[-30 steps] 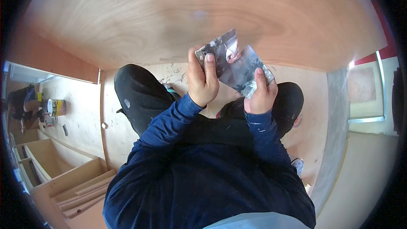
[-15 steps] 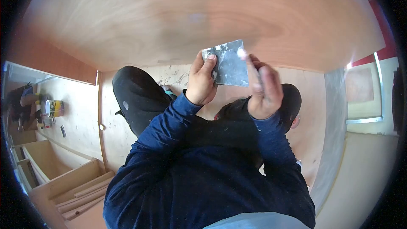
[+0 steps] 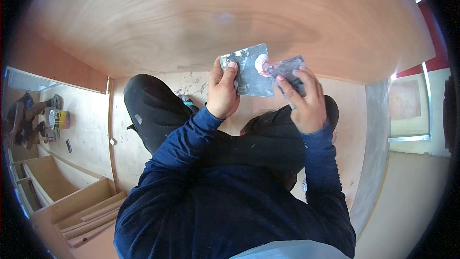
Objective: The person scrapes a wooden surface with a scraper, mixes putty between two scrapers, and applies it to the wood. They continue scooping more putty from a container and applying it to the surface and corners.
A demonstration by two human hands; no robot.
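Ok so I'm holding 2 plates: my left hand point(image 3: 223, 89) is pinching the bigger plate point(image 3: 254, 81), my right hand point(image 3: 308, 101) is gripping the smaller plate point(image 3: 290, 67), slanting up-right. The paste blob point(image 3: 261, 63) is sitting near the bigger plate's right edge, up-left of my slightly nearer right thumb.

At nine o'clock we see a yellow and white bucket point(image 3: 59, 120) on the pale floor point(image 3: 88, 124), with another person point(image 3: 21, 117) near it. Near eight o'clock we make out an open wooden box point(image 3: 62, 177) and, close by, several wood strips point(image 3: 92, 221). We have a wooden panel point(image 3: 230, 0) across twelve o'clock and a metal frame point(image 3: 428, 103) at three.
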